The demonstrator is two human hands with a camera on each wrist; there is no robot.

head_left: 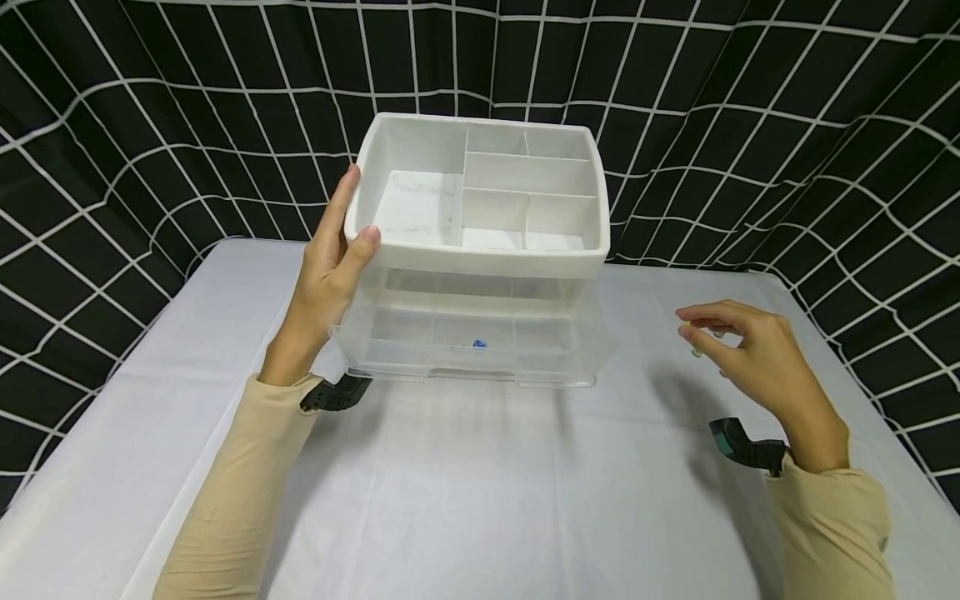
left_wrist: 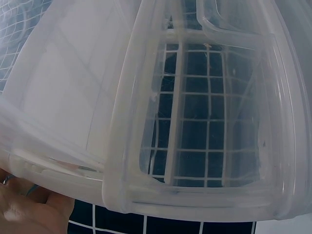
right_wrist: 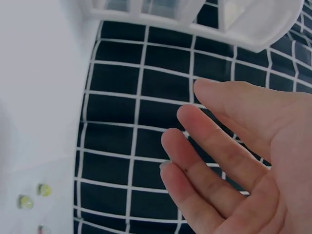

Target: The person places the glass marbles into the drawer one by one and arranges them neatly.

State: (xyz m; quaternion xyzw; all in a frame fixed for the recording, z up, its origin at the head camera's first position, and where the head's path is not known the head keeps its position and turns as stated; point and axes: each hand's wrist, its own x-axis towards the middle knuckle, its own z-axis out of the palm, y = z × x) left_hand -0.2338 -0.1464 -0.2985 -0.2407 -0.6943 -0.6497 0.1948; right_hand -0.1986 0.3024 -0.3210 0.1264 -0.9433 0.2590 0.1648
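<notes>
My left hand [head_left: 318, 283] grips the left end of a white desk organizer [head_left: 480, 261], thumb over the front rim and fingers along the side. Its top tray is divided into several compartments. Below it, a clear drawer [head_left: 472, 375] juts forward, and a small blue piece [head_left: 480, 343] shows in it. In the left wrist view the clear plastic wall [left_wrist: 117, 146] fills most of the frame. Right of the organizer, my right hand [head_left: 757, 350] hovers over the table, its fingers loosely bent and holding nothing. Small yellow-green pieces [right_wrist: 44, 189] lie on the table near it.
A white cloth covers the table [head_left: 465, 500]. Black fabric with a white grid [head_left: 675, 75] hangs behind and along both sides. A black wrist camera mount [head_left: 337, 392] sits under the left wrist, and another [head_left: 746, 446] under the right.
</notes>
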